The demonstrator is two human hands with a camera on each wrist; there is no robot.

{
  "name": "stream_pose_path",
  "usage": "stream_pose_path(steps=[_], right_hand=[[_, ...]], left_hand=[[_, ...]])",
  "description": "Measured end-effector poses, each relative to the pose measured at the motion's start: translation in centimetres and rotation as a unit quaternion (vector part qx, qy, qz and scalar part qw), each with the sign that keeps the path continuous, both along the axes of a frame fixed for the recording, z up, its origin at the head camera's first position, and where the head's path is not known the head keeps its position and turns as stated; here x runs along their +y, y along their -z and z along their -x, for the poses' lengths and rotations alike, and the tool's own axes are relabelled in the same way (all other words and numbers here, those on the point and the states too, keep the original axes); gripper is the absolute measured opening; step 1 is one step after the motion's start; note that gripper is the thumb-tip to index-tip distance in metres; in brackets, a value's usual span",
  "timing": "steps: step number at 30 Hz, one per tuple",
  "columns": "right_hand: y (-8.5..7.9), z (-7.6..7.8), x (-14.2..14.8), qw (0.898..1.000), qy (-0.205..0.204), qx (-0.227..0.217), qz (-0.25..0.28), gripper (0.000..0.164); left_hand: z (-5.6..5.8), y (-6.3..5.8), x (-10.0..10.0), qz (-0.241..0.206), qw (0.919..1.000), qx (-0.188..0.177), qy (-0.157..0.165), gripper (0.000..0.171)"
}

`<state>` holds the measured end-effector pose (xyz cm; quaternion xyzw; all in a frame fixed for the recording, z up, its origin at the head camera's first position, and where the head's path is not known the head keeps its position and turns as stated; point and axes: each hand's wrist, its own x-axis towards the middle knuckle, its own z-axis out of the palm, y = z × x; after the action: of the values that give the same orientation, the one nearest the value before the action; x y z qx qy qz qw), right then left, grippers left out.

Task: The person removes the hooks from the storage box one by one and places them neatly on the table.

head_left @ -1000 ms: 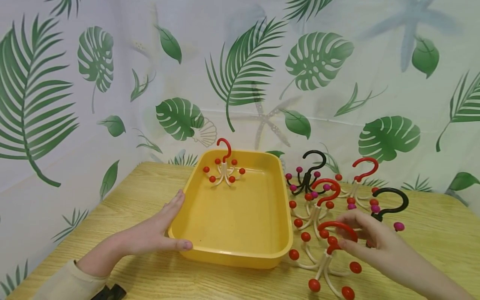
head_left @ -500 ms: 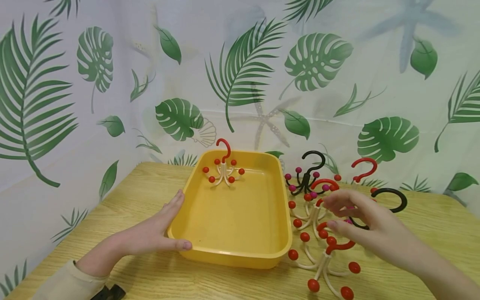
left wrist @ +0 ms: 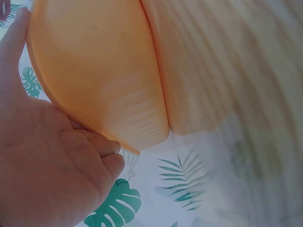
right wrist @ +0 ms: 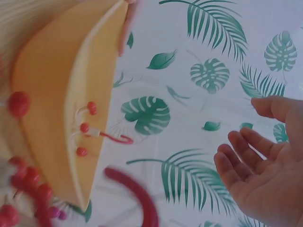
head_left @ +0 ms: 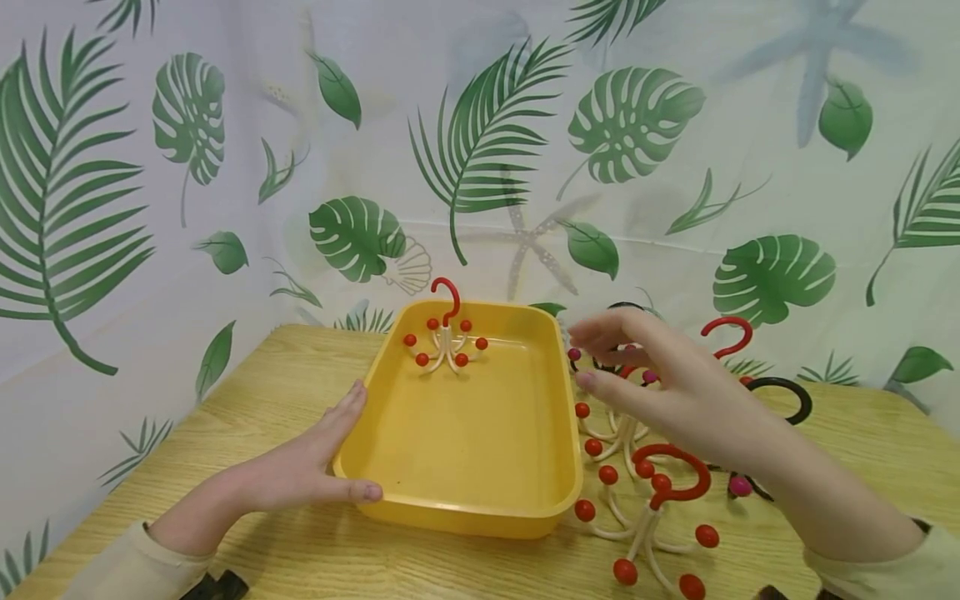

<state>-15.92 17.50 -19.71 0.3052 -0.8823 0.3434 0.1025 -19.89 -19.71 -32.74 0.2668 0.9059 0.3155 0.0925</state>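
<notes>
Beside the yellow tray [head_left: 468, 503], my left hand [head_left: 300, 471] lies spread at its near left corner, thumb and fingertips touching the rim. In the left wrist view its fingers lie along the tray's edge. My right hand [head_left: 678, 392] hovers off the tray's right side with nothing in it, fingers loosely bent and thumb apart. Under and around it stand several multi-arm hook hangers. A red-and-white hanger [head_left: 651, 523] is nearest, and another red-and-white hanger [head_left: 626, 437] stands behind it. Inside the tray, at the far left, one red-and-white hanger [head_left: 447, 348] stands upright.
A black hook [head_left: 797, 392] and a red hook [head_left: 738, 333] show right of my right hand. Another black hanger [head_left: 624, 306] is largely hidden behind that hand. The wooden table [head_left: 300, 550] meets a leaf-patterned backdrop [head_left: 480, 275] at its far edge.
My right hand has moved left and away from me, from the nearest hanger's hook toward the back black hanger, which it now mostly covers. The left hand and the tray stay in place.
</notes>
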Motion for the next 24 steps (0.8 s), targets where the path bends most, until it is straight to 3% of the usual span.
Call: stream_pose_path(steps=[7,11,15,24], right_hand=[[-1.9,3.2,-5.1,0.999,-0.002,-0.038,0.011,0.029],[-2.4,4.7,-7.6,0.999,0.010,-0.039,-0.011,0.030],[-2.3,6.4,-9.8,0.998,0.019,-0.057,-0.017,0.030],[-1.0,11.0,-13.3,0.989,0.062,-0.132,0.034,0.034]], left_hand=[[0.0,-0.1,0.0,-0.003,1.0000,-0.005,0.001,0.111],[0.0,-0.1,0.0,-0.002,1.0000,-0.001,0.003,0.112],[0.0,-0.1,0.0,-0.001,1.0000,-0.001,0.002,0.112],[0.0,-0.2,0.1,-0.010,0.9999,-0.005,0.008,0.110]])
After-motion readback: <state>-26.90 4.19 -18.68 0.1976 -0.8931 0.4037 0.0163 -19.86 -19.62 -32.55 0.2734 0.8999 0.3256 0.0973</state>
